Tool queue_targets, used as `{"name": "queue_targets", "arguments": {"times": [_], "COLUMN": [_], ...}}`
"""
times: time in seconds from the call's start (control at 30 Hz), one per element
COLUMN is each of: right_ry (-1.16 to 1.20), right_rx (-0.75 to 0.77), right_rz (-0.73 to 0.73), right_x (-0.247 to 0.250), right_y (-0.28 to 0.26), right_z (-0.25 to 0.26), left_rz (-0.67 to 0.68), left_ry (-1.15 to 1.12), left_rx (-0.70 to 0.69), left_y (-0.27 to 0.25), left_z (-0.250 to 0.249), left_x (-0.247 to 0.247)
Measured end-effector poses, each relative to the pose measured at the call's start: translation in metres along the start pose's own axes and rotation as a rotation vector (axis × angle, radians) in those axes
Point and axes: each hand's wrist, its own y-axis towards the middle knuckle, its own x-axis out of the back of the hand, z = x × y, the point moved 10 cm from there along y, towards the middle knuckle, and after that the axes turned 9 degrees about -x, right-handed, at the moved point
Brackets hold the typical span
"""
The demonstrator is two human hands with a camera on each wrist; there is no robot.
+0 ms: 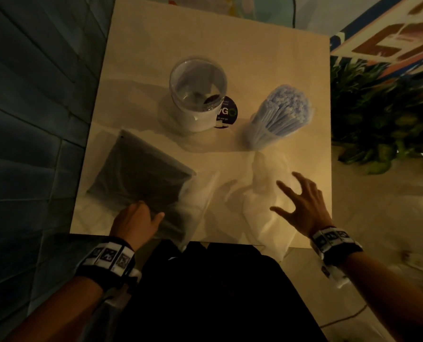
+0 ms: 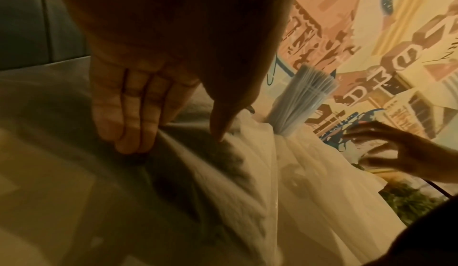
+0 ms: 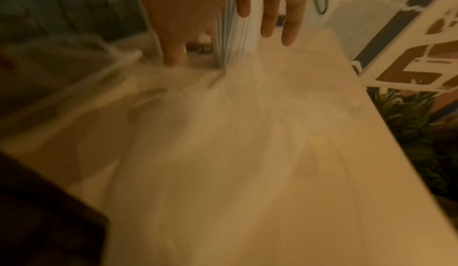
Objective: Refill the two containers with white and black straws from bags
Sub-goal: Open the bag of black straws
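While left hand (image 1: 137, 222) pinches the filmy dark bag (image 1: 141, 176), right hand (image 1: 301, 206) hovers splayed

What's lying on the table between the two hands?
In the head view, crumpled clear plastic bag lies between the left hand, holding the black straws bag, and the open right hand.

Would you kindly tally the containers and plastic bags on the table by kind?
Clear cylindrical containers: 2, one empty, one full of white straws.
Plastic bags: 2, one of black straws, one emptied clear bag.
Total: 4.
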Motion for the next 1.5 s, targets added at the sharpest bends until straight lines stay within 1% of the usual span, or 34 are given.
{"name": "queue_targets", "arguments": {"times": [0.07, 0.1, 0.13, 0.17, 0.2, 0.27, 0.3, 0.37, 0.43, 0.5, 0.57, 0.63, 0.7, 0.73, 0.83, 0.87, 0.9, 0.93, 1.0, 1.07, 1.13, 1.27, 1.37, 1.5], "right_ry": [0.139, 0.225, 0.313, 0.387, 0.426, 0.397, 0.371, 0.401, 0.544, 0.688, 0.809, 0.894, 0.945, 0.949, 0.921, 0.902, 0.885, 0.868, 0.846, 0.834, 0.812, 0.729, 0.744, 0.738], "right_rx": [-0.011, 0.004, 0.023, 0.037, 0.05, 0.09, 0.108, 0.107, 0.03, -0.042, -0.093, -0.117, -0.088, -0.06, 0.044, 0.083, 0.113, 0.142, 0.174, 0.174, 0.195, 0.236, 0.181, 0.169], "right_rz": [-0.164, -0.179, -0.116, 0.013, 0.182, 0.518, 0.644, 0.796, 0.904, 0.991, 1.008, 0.987, 0.965, 0.958, 0.962, 0.968, 0.971, 0.979, 1.001, 1.019, 1.029, 0.973, 0.958, 0.946], "right_x": [0.026, 0.032, 0.029, 0.017, 0.001, -0.042, -0.063, -0.098, -0.124, -0.142, -0.147, -0.146, -0.139, -0.132, -0.112, -0.107, -0.101, -0.099, -0.097, -0.094, -0.088, -0.077, -0.078, -0.073], "right_y": [-0.005, -0.004, -0.001, 0.003, 0.006, 0.007, 0.005, 0.003, -0.001, -0.006, -0.009, -0.01, -0.011, -0.012, -0.014, -0.016, -0.019, -0.022, -0.028, -0.031, -0.032, -0.032, -0.033, -0.028], "right_z": [0.017, 0.031, 0.048, 0.067, 0.088, 0.129, 0.145, 0.169, 0.184, 0.195, 0.201, 0.202, 0.205, 0.207, 0.219, 0.224, 0.229, 0.235, 0.244, 0.249, 0.254, 0.261, 0.264, 0.266], "left_rz": [0.0, -0.003, -0.002, -0.002, -0.009, -0.058, -0.089, -0.113, -0.107, -0.144, -0.222, -0.292, -0.278, -0.215, 0.038, 0.095, 0.121, 0.113, 0.011, -0.09, -0.148, -0.154, -0.126, -0.109], "left_ry": [0.005, -0.002, -0.017, -0.041, -0.08, -0.145, -0.163, -0.175, -0.19, -0.27, -0.414, -0.498, -0.505, -0.518, -0.58, -0.67, -0.8, -0.917, -1.087, -1.202, -1.263, -1.273, -1.276, -1.232], "left_rx": [-0.057, -0.09, -0.124, -0.153, -0.168, -0.183, -0.192, -0.192, -0.188, -0.178, -0.15, -0.131, -0.122, -0.116, -0.157, -0.133, -0.094, -0.055, -0.009, 0.037, 0.088, 0.129, 0.145, 0.157], "left_y": [0.003, 0.005, 0.008, 0.01, 0.013, 0.017, 0.019, 0.023, 0.024, 0.022, 0.012, 0.0, -0.009, -0.012, -0.015, -0.016, -0.017, -0.019, -0.02, -0.022, -0.028, -0.037, -0.039, -0.037], "left_z": [-0.005, -0.007, -0.009, -0.011, -0.013, -0.018, -0.02, -0.024, -0.027, -0.024, -0.019, -0.014, -0.014, -0.017, -0.035, -0.041, -0.045, -0.05, -0.053, -0.047, -0.039, -0.033, -0.035, -0.036], "left_x": [0.0, -0.003, -0.007, -0.011, -0.015, -0.017, -0.018, -0.021, -0.026, -0.027, -0.025, -0.024, -0.033, -0.043, -0.079, -0.088, -0.094, -0.096, -0.093, -0.089, -0.087, -0.09, -0.092, -0.085]}}
